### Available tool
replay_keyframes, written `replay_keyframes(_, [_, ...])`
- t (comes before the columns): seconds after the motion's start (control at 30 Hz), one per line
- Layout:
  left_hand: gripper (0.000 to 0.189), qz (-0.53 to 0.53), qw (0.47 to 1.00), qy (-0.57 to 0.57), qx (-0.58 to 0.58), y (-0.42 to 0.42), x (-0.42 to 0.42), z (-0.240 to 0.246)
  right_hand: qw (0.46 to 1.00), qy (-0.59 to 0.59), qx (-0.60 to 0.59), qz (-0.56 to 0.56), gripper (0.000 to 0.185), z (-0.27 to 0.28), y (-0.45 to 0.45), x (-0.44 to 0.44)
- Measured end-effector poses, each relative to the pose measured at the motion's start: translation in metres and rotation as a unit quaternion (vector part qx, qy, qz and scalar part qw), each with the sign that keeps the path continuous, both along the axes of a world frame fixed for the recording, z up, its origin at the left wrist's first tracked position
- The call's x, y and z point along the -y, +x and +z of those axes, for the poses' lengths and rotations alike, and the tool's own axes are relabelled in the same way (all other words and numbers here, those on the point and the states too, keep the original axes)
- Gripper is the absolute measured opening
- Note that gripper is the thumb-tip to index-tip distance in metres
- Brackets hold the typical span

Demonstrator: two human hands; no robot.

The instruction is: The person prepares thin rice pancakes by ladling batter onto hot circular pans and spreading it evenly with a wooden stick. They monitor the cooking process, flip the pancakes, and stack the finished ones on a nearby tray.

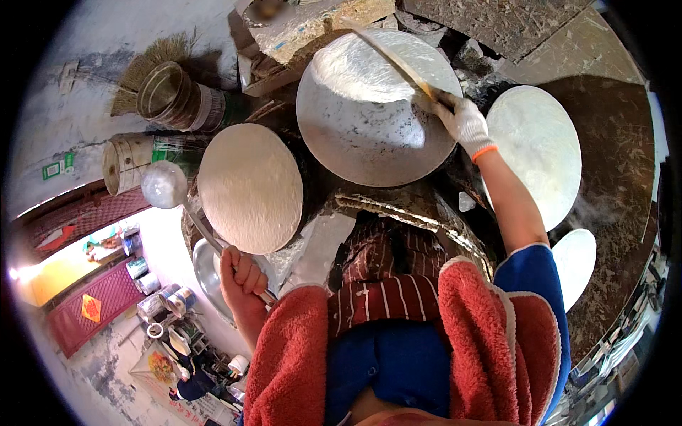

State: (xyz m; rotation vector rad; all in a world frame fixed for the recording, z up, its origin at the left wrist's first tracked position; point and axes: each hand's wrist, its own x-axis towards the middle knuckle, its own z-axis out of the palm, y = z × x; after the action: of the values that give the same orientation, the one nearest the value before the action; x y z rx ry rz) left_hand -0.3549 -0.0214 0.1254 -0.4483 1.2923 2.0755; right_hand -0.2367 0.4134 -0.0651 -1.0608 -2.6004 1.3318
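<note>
My left hand [242, 279] is closed around the handle of a long metal ladle, its round bowl [164, 185] raised to the left. Gloved in white knit with an orange cuff, my right hand [462, 121] grips a long, flat wooden stick [391, 56] that lies slanted over a large round pan [373, 125]. White batter or dough covers the pan's far part; its nearer surface is grey with dark specks. A pale round sheet [250, 189] covers a round surface to the left, and another [534, 154] lies to the right beyond my right forearm.
Plastic buckets [165, 96] and a straw broom [154, 58] stand by the left wall. A metal basin [213, 271] is behind my left hand. A smaller white round [574, 266] lies on the brown surface [613, 175] at right. Stacked boards [495, 24] lie at the top.
</note>
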Motion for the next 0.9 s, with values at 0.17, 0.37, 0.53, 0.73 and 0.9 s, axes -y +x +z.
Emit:
replay_keyframes(0.17, [0.028, 0.003, 0.999, 0.023, 0.026, 0.006, 0.001, -0.009, 0.99, -0.026, 0.08, 0.116, 0.037, 0.019, 0.003, 0.02])
replay_keyframes(0.37, [0.026, 0.027, 0.999, -0.012, 0.015, 0.023, -0.005, -0.002, 0.979, -0.099, 0.068, 0.162, 0.033, 0.011, 0.029, 0.008])
replay_keyframes(0.53, [0.026, 0.057, 0.998, -0.041, 0.01, 0.04, -0.011, 0.003, 0.994, 0.011, 0.043, 0.096, 0.038, 0.014, -0.03, -0.019])
replay_keyframes(0.73, [0.026, 0.1, 0.994, -0.027, 0.034, 0.064, 0.0, 0.004, 0.968, -0.026, 0.054, 0.245, 0.037, 0.024, -0.003, 0.002])
replay_keyframes(0.9, [0.026, 0.095, 0.994, 0.01, 0.047, 0.073, 0.013, -0.012, 0.964, -0.096, 0.036, 0.244, 0.029, 0.03, 0.02, -0.009])
